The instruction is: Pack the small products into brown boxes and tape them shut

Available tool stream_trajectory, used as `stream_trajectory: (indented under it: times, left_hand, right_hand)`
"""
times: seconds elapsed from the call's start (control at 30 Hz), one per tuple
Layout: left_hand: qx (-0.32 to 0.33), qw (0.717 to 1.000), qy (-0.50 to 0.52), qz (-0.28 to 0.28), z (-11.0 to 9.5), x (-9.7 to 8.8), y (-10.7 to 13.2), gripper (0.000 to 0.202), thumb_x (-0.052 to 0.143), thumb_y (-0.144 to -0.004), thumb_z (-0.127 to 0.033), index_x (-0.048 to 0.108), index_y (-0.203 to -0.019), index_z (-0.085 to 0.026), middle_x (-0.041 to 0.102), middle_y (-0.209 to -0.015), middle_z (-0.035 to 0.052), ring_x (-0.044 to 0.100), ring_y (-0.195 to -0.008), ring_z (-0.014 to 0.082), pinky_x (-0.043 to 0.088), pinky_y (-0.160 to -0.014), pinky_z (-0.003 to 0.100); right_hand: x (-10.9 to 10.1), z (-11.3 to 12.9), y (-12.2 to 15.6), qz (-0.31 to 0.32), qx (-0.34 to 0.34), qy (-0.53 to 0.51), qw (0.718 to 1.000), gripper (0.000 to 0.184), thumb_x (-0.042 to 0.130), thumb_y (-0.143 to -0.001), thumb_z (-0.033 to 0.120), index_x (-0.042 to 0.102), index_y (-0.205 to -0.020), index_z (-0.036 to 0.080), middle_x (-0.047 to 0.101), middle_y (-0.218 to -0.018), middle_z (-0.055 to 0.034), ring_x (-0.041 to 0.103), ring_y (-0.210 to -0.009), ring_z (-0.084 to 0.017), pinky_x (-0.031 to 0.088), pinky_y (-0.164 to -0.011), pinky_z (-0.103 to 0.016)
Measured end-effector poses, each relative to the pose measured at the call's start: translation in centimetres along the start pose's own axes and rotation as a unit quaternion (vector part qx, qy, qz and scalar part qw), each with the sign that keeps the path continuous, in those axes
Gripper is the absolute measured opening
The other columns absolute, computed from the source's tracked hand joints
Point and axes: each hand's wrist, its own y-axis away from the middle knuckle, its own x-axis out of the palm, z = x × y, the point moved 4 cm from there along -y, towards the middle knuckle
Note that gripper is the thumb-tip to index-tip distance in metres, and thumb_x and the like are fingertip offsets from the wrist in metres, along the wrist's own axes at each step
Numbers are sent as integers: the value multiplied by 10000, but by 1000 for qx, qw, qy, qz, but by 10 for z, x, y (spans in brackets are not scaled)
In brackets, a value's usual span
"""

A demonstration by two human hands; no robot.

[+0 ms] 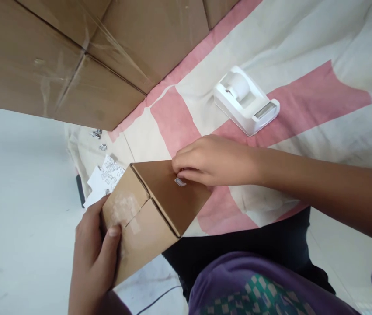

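Note:
A small brown cardboard box (159, 192) is tilted in front of me, with clear tape across its seamed face. My left hand (95, 249) grips the lower left end of it, the thumb resting on the taped face. Against the smooth upper face, my right hand (202, 161) has its fingers pinched together. A small white label (179, 181) with a dark outline sticks out from under those fingertips, close to the box's surface. Whether the label is fully stuck down, I cannot tell.
A white tape dispenser (246, 100) stands on the pink and white cloth (304, 103). Several larger taped boxes (120, 52) are stacked at the upper left. White paper with small outlined labels (107, 177) lies behind the held box, near crumpled scraps (96, 133). A cable (158, 299) runs below.

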Motion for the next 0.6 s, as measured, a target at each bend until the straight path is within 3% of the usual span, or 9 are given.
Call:
stream_trajectory:
  times: [0.27, 0.6]
  left_hand:
    - [16, 1000, 4, -1, -3, -2, -1, 517, 452, -974, -580, 543, -1397, -297, 647, -1278, 57, 591, -1097, 313, 452, -928, 443]
    - [10, 1000, 13, 3, -1, 0, -2, 528, 468, -960, -582, 551, -1399, -301, 663, -1294, 64, 623, -1140, 342, 470, -959, 485]
  right_hand:
    - [-3, -2, -1, 24, 12, -24, 999, 155, 571, -992, 148, 693, -897, 162, 711, -867, -5, 607, -805, -139, 368, -696, -265]
    - [-12, 5, 4, 37, -50, -61, 996, 103, 616, -860, 94, 681, -856, 174, 656, -768, 32, 549, -688, -112, 343, -628, -256]
